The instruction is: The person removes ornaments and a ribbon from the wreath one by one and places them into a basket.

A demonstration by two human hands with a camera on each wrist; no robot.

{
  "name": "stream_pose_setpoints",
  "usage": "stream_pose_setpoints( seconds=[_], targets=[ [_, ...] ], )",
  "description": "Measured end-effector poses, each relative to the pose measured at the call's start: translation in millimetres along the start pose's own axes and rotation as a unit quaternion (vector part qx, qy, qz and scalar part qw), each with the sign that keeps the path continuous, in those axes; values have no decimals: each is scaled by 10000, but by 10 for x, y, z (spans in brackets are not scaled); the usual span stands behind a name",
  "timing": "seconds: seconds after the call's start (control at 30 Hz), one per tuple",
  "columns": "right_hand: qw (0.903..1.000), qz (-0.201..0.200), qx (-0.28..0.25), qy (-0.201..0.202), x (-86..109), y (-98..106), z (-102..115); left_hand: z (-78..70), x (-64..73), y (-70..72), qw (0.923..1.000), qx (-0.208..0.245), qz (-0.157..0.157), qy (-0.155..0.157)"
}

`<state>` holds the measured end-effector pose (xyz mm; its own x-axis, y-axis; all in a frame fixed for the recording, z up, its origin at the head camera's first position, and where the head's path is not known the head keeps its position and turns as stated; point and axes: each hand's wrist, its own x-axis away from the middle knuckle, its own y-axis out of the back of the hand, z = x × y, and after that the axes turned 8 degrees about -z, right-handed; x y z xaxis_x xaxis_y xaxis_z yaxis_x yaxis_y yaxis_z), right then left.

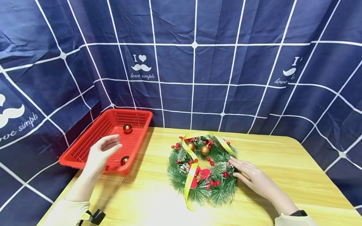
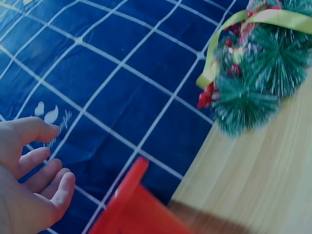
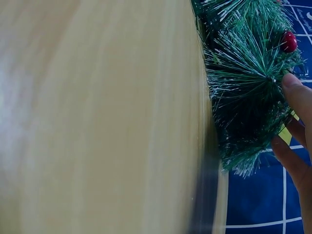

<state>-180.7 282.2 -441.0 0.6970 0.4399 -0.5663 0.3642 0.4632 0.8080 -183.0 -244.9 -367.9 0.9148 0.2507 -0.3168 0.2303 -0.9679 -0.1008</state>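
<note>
A green wreath (image 1: 219,168) with red berries, pine cones and gold baubles (image 1: 205,150) lies on the table. Across its top and down its left side runs a loose yellow ribbon (image 1: 190,179). My right hand (image 1: 254,177) touches the wreath's right edge, fingers extended and thumb apart. One ribbon end lies close to those fingertips; whether they touch it is unclear. Over the near part of a red plastic basket (image 1: 94,135), my left hand (image 1: 101,152) hovers with loosely bent fingers and nothing in it. The left wrist view shows its fingers (image 2: 63,192) apart from the basket rim.
Two shiny baubles lie in the basket, one bauble (image 1: 127,128) at the back and another bauble (image 1: 124,160) near the front. A blue curtain (image 1: 175,62) with white lines hangs behind the wooden table (image 1: 282,163). A small black object (image 1: 97,216) shows beside the left sleeve.
</note>
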Motion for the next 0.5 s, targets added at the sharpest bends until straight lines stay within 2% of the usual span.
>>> stream_pose_setpoints(
  seconds=[0.37, 0.5],
  targets=[
    [10000, -47, -28, 55, 5, -7, -11, -127, 41, -501, 9956, -323, 696, -546],
    [9998, -118, -144, 117, 2, -18, -17, -123, 40, -704, 9942, -249, 864, -592]
  ],
)
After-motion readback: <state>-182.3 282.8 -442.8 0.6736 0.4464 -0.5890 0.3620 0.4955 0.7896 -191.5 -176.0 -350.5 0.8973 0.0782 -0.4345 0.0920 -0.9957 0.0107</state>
